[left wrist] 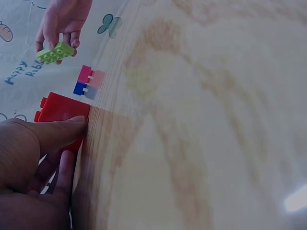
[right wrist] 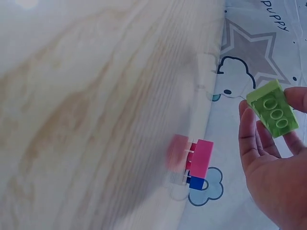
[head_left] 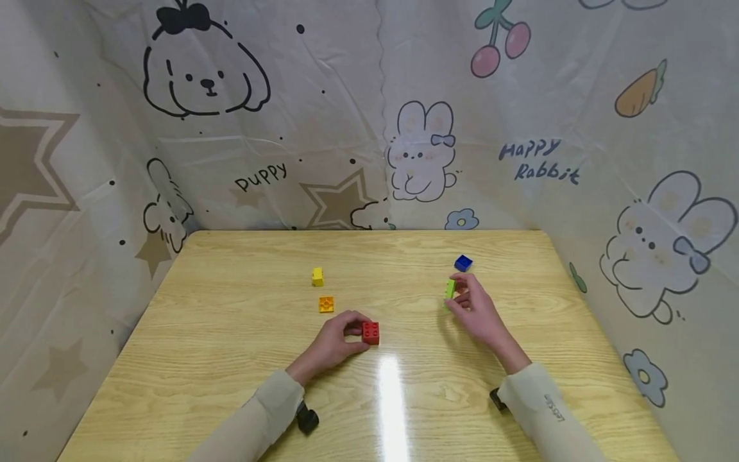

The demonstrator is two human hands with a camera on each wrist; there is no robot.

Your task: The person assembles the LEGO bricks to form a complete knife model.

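- Wooden table (head_left: 231,359): pale grain, glossy, with a strip of glare between the two forearms. Both hands work over its near middle. A printed cloth backdrop (head_left: 346,115) closes it in behind and at both sides.
- Left hand (head_left: 337,340): resting on the table, fingers curled round the red brick (head_left: 371,332). The left wrist view shows the thumb lying along the brick's side, so the hold is a side pinch with the brick on the tabletop.
- Right hand (head_left: 475,307): raised just off the table, well apart from the left hand. Fingertips and thumb pinch the green brick (head_left: 450,289) by its sides; the right wrist view shows the brick tilted, one broad face turned to the camera.
- Red brick: square, studded on top. Judged light, rigid, smooth-sided plastic; best held across two opposite side walls.
- Green brick: narrower and longer. Judged equally light and stiff, slippery if held by the ends; the long sides give the surest hold.
- Blue brick (head_left: 463,262): on the table just beyond the right hand, untouched.
- Yellow brick (head_left: 317,276) and orange brick (head_left: 326,304): beyond the left hand, near each other, untouched.
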